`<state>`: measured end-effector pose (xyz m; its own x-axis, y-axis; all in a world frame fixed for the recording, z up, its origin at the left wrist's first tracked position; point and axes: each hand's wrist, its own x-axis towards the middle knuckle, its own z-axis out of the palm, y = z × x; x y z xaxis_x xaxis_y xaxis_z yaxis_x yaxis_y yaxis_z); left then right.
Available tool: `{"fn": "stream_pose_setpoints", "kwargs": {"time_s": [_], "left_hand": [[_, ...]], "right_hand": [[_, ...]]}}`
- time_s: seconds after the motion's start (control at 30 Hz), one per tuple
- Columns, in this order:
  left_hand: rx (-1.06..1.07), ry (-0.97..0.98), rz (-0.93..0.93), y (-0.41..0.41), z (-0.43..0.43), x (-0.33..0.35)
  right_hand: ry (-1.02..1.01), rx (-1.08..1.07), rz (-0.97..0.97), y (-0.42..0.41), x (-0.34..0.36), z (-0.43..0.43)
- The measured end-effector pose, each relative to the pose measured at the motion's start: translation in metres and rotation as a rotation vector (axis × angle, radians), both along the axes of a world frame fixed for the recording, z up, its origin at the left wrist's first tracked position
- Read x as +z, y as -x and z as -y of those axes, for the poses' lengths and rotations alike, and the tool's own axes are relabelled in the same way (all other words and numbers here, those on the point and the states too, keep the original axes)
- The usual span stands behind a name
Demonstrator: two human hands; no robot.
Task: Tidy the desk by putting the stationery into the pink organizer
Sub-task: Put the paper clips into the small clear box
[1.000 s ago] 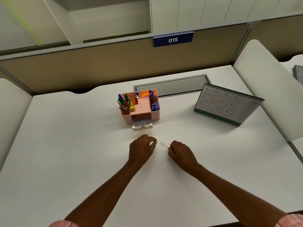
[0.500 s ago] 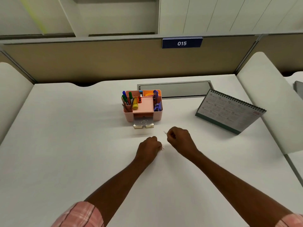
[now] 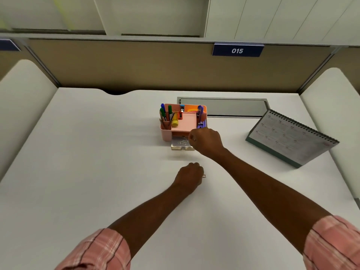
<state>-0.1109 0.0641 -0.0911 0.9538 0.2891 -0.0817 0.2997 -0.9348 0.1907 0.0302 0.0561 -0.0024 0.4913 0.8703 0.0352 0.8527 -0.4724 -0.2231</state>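
Where my right hand (image 3: pixel 206 142) reaches forward, it hovers over the clear drawer (image 3: pixel 182 147) pulled out from the front of the pink organizer (image 3: pixel 165 134); its fingers are curled with the tips drawn together above the drawer, and whether they hold anything I cannot tell. Inside the drawer lie a few paper clips (image 3: pixel 183 142). My left hand (image 3: pixel 190 175) rests on the desk (image 3: pixel 97 172) nearer to me, well short of the organizer, fingers curled into a loose fist, with a single paper clip (image 3: pixel 204 176) pinched at its thumb side so that only one end shows. The organizer's left compartment holds upright blue and green pens (image 3: pixel 165 115), with a yellow tube-like item (image 3: pixel 175 122) and a small orange item (image 3: pixel 180 115) just beside them. At the back sit a small blue-and-white object (image 3: pixel 182 109) and some orange and yellow loops (image 3: pixel 191 110), too small to identify. The right compartment holds purple items (image 3: pixel 200 115). The organizer stands near the middle of the white desk, just in front of a grey recessed panel (image 3: pixel 224 107). A spiral-bound desk calendar (image 3: pixel 290 137) stands tilted to the right, well apart from the organizer. A beige partition (image 3: pixel 136 65) closes the far edge and carries a blue plate reading 015 (image 3: pixel 237 50); white rounded side panels (image 3: pixel 25 106) flank the desk, and pale shelving (image 3: pixel 155 14) rises behind. Pink plaid sleeves (image 3: pixel 101 250) cover my upper forearms.
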Motion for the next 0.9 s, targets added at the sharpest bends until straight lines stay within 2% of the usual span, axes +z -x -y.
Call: {"fn": "stream_pose_setpoints", "kwargs": {"time_s": [0.17,0.33,0.43,0.73,0.8,0.9], "left_hand": [[0.042,0.034,-0.050,0.001,0.005,-0.005],[0.081,0.085,-0.089,0.004,0.006,0.001],[0.044,0.041,-0.103,0.005,0.005,-0.002],[-0.083,-0.298,0.062,0.010,0.003,-0.016],[-0.099,-0.321,0.104,0.008,-0.001,-0.019],[-0.110,-0.244,0.089,0.004,-0.004,-0.021]], "right_hand": [[0.184,0.091,0.108,0.003,-0.010,-0.020],[0.255,0.124,0.158,0.006,-0.012,-0.032],[0.268,0.119,0.155,0.005,-0.013,-0.037],[0.014,0.015,0.023,0.003,-0.011,-0.015],[-0.082,-0.036,-0.007,0.004,-0.011,0.000],[-0.175,-0.152,-0.079,0.009,-0.018,0.033]]}}
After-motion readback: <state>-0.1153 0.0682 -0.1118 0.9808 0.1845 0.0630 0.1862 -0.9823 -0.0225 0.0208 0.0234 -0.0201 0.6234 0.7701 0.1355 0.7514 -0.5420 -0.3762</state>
